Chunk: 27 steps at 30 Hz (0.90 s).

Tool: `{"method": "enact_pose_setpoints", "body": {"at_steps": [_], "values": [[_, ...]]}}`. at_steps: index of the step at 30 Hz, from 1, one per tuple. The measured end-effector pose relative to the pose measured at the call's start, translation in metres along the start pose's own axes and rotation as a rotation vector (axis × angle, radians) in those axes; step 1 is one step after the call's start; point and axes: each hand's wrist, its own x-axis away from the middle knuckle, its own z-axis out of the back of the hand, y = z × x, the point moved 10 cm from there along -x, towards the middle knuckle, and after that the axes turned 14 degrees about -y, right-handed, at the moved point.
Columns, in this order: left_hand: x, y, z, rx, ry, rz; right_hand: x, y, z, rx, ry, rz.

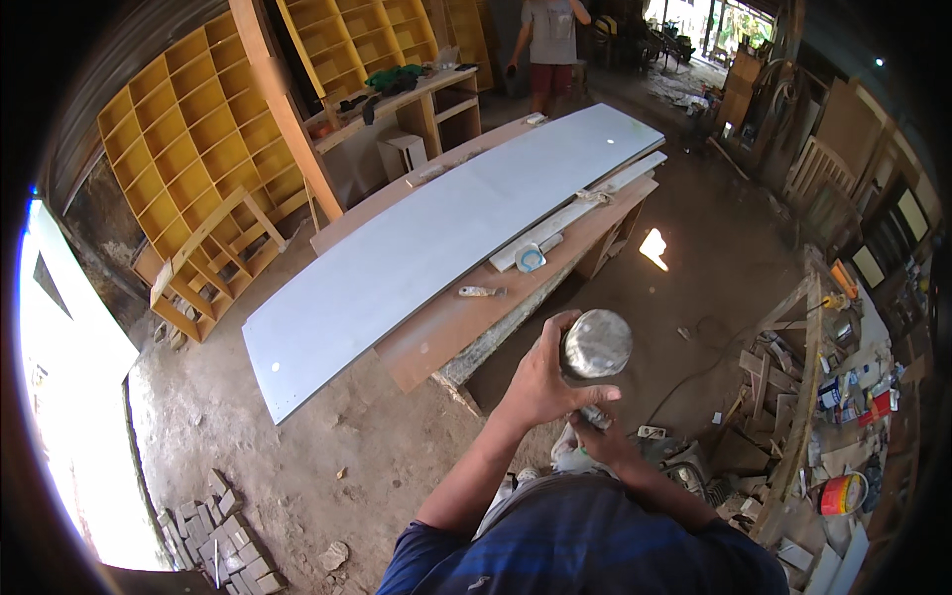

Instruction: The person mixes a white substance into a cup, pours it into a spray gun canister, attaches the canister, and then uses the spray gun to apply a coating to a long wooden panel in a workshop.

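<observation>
Clock read from mid-view. Bright opening (74, 416) at 9, yellow shelves (188, 129) at 10, bricks (220, 540) between 7 and 8. White panel (436, 253) runs from 8 round to between 1 and 2, flat on the brown worktop (426, 352). Scraper (481, 292) about dead centre, on the worktop beside the panel's long edge. Left hand (540, 375) between 4 and 5, fingers and thumb spread around a round tin (598, 344), which is at 4, clear of the worktop. Another person (551, 45) between 12 and 1. Right hand (607, 444) just below the tin, narrow, seemingly closed on a small grey thing (595, 416).

Progress, my read: panel set out and pale over its whole visible top, so surfacing looks at least partly done; the white spot (276, 367) near its close end could be a patch or a hole. Scraper unheld, tin in hand: looks between steps, some work with the tin probably left.

Unclear: opening washed out; panel's underside hidden; tin's smeared face may be lid or base, contents unseen; grey thing mostly covered, can't identify; other person's head cut off; clutter (843, 392) at 3 to 4 too jumbled to sort.
</observation>
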Motion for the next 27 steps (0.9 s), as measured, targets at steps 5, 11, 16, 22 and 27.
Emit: {"method": "enact_pose_setpoints", "body": {"at_steps": [5,11,16,22,27], "values": [[-0.009,-0.055,0.007,-0.040,0.148,0.119,-0.014,0.010,0.094,0.114,0.253,-0.044],[-0.051,-0.153,-0.020,-0.010,0.117,0.558,-0.025,0.015,0.239,0.416,0.573,0.075],[-0.184,-0.191,-0.080,-0.065,-0.081,0.527,-0.028,0.027,0.377,0.329,0.699,0.159],[-0.348,-0.160,-0.239,0.326,-0.567,0.081,-0.052,0.041,0.495,0.399,0.652,0.088],[-0.438,-0.193,-0.299,0.308,-0.531,0.087,-0.091,0.023,0.567,0.368,0.704,-0.025]]}}
